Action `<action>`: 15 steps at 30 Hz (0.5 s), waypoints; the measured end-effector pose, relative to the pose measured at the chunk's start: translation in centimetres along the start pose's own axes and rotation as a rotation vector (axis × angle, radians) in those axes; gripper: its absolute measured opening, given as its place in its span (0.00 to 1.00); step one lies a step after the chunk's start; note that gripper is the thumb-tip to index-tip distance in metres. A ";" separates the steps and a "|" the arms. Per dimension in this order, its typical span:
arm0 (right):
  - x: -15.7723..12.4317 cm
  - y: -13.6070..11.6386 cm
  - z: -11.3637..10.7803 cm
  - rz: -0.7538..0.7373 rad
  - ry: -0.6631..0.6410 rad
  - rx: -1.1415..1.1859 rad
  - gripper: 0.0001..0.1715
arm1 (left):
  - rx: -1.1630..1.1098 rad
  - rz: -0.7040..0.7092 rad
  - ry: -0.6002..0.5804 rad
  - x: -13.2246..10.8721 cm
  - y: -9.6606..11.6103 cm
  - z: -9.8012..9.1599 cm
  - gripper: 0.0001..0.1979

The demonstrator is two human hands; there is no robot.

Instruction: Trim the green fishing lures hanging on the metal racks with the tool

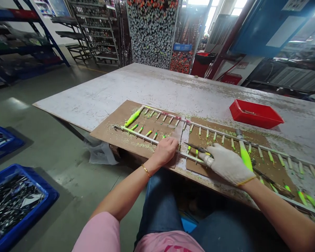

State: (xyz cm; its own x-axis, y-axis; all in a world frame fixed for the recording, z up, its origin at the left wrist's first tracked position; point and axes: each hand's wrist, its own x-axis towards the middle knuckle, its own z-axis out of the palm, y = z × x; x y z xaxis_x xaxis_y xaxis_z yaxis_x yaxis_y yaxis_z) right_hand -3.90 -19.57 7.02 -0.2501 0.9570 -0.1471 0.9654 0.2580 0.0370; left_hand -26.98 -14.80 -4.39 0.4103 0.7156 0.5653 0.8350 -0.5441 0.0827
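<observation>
My bare left hand (pixel 166 151) is closed over a narrow white rail (pixel 139 135) near the table's front edge; its fingertips hide what they pinch. In the grip of my gloved right hand (pixel 224 161) are dark, pointed pliers (pixel 194 145), their tips just right of my left fingers. Small green-and-yellow lure-like pieces (pixel 149 133) with thin hooks are lined up along this rail. Along the parallel far rail (pixel 212 128) sit several pale pieces (pixel 177 122) with hooks. Bright yellow-green handles, one on the left (pixel 133 117) and one beside my right hand (pixel 246 155), join the rails.
Brown cardboard sheets (pixel 107 122) lie under the rails, scattered with yellow-green crumbs. A red tray (pixel 256 115) stands farther back on the white table (pixel 99 91). Blue crates (pixel 46 206) sit on the floor at left. Racks (pixel 97 31) stand behind.
</observation>
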 end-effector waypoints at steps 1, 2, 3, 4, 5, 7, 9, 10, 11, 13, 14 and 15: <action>0.0 -0.3 -0.1 0.020 0.052 -0.041 0.21 | 0.000 -0.029 -0.005 0.1 0.0 0.0 0.09; -0.2 -0.6 -0.2 0.023 0.076 -0.046 0.21 | 0.000 -0.066 -0.012 0.1 0.0 -0.1 0.10; -0.7 -0.8 -0.2 0.004 0.062 -0.009 0.22 | 0.001 -0.108 -0.022 0.2 0.0 -0.1 0.10; -1.3 -0.9 -0.2 -0.037 0.017 0.063 0.22 | 0.000 -0.151 -0.034 0.3 -0.1 -0.1 0.10; -2.0 -0.7 -0.2 -0.086 -0.044 0.158 0.22 | -0.004 -0.190 -0.048 0.4 -0.1 -0.1 0.09; -3.3 0.4 0.0 -0.178 -0.111 0.327 0.24 | -0.021 -0.246 -0.073 0.7 0.0 -0.2 0.08; -4.1 2.2 0.4 -0.096 0.001 0.381 0.25 | -0.039 -0.254 -0.095 0.9 0.1 -0.2 0.07; -4.2 3.1 0.6 -0.036 0.048 0.406 0.25 | -0.041 -0.246 -0.103 0.9 0.1 -0.2 0.07; -4.2 4.0 0.8 0.015 0.073 0.448 0.25 | -0.037 -0.235 -0.107 1.0 0.1 -0.3 0.08; -4.2 5.2 1.3 0.050 0.089 0.546 0.24 | -0.011 -0.234 -0.085 1.0 0.0 -0.5 0.10; -4.2 5.5 1.6 0.038 0.082 0.590 0.24 | 0.010 -0.248 -0.061 1.0 -0.1 -0.6 0.10; -4.3 5.6 1.9 0.016 0.071 0.624 0.23 | 0.033 -0.266 -0.037 1.0 -0.4 -0.9 0.10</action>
State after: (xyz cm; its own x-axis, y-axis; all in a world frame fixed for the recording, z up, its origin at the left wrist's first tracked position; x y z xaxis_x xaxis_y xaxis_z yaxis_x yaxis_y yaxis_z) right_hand 2.69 -22.45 5.99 -0.2189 0.9721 -0.0845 0.8249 0.1381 -0.5481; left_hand -27.21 -14.24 -3.15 0.1875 0.8475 0.4966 0.9264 -0.3207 0.1975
